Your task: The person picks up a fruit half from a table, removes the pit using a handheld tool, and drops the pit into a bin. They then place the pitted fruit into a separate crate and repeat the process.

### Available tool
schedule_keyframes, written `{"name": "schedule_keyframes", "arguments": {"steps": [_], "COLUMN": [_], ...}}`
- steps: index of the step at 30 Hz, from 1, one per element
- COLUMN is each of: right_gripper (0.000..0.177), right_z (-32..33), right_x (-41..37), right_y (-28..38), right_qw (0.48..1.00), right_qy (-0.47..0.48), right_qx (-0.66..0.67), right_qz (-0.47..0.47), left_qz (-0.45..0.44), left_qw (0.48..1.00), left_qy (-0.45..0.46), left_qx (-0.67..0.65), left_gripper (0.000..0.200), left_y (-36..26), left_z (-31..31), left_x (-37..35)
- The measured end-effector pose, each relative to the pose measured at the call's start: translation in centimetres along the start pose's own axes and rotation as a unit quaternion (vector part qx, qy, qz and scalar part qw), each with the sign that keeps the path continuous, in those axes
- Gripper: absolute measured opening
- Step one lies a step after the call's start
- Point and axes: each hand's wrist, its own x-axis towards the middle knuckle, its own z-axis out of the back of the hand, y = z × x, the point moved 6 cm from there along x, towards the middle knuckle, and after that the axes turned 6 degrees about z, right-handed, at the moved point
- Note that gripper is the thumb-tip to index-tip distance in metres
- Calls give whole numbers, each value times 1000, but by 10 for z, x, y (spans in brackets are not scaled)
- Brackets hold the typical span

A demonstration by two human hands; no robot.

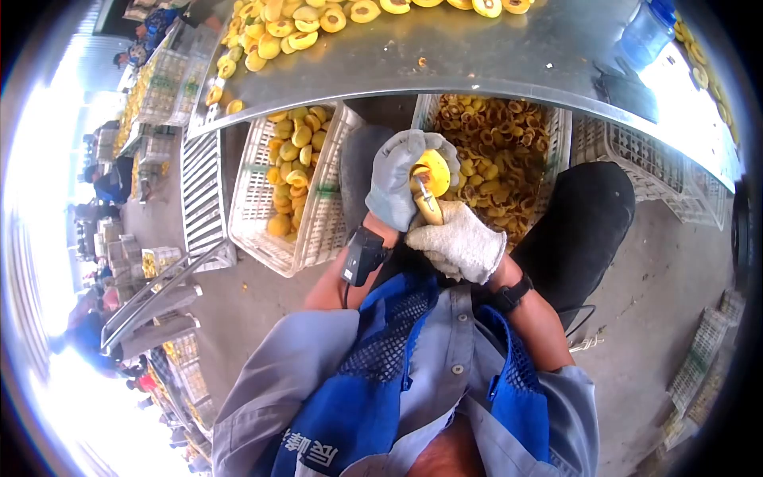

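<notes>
My left hand point(391, 181), in a grey glove, is wrapped round a yellow peach half point(435, 168) with its reddish-brown hollow turned toward me. In a whitish knit glove, my right hand point(461, 242) grips a pitting knife point(429, 208) by its yellow handle. The metal end of that tool lies right at the hollow of the fruit. Both hands are close together in front of my chest, over the gap between two crates.
A white crate point(262, 230) of yellow peach halves stands left; another crate point(563, 131), right of centre, holds brownish peach pieces. The steel table point(477, 60) ahead carries halved peaches point(306, 24) and a blue jug point(648, 36). My knee point(592, 222) is beside the right crate.
</notes>
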Motion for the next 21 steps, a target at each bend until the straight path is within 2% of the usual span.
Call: {"name": "schedule_keyframes", "arguments": {"steps": [3,6,8,11,13,16,21], "right_gripper": [10,14,24,25,24,23,21], "right_z": [2,8,12,23,26,29,35], "right_x": [2,5,2,16,17,20,30], "right_y": [2,11,21,3,5,3,-6], "right_qw": [999,986,970,926,907,883,840], "right_qy": [-19,-52,-70,-119,-145,-152,-178], "right_qx": [-40,-145,-231,-324,-362,-422,-503], "right_qz": [24,55,43,150,157,142,99], "left_qz": [30,36,6,-18,-24,28,68], "left_qw": [998,992,984,958,926,937,798], "left_qy": [-51,-78,-69,-45,-37,-61,-70], "left_qx": [1,93,166,281,375,343,595], "left_gripper": [30,25,22,21,23,27,38], "left_y": [-2,-14,-16,-19,-21,-11,-11], "left_z": [-1,-2,1,2,1,10,5], "left_x": [-2,1,4,7,10,11,17]}}
